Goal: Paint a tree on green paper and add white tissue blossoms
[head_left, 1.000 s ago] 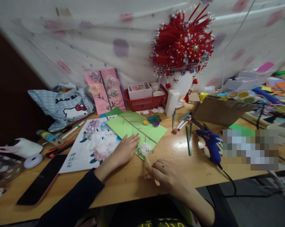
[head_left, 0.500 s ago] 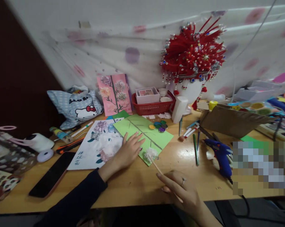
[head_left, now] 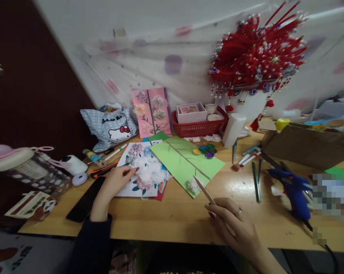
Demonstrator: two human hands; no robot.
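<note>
A thin wooden stick [head_left: 204,190] is pinched in my right hand [head_left: 236,224], its tip at a small white tissue flower [head_left: 195,185] near the front corner of the green paper [head_left: 186,160]. Dark branch lines run across that paper. On the left, my left hand [head_left: 117,182] has its fingers drawn together at a heap of white tissue [head_left: 150,171], which lies over the white sheet with flowers [head_left: 123,190]. Whether its fingertips hold a piece of tissue is too small to tell.
Behind stand a pink flower picture [head_left: 151,112], a red basket [head_left: 199,129] and a red beaded headdress [head_left: 260,57]. A blue glue gun [head_left: 294,194], brushes and pens lie right. A phone [head_left: 86,199] and a bottle [head_left: 40,171] are left.
My left hand has moved off the green paper, leftward to the tissue heap, and its fingers have closed together. My right hand keeps the stick at the small flower. The view has shifted left.
</note>
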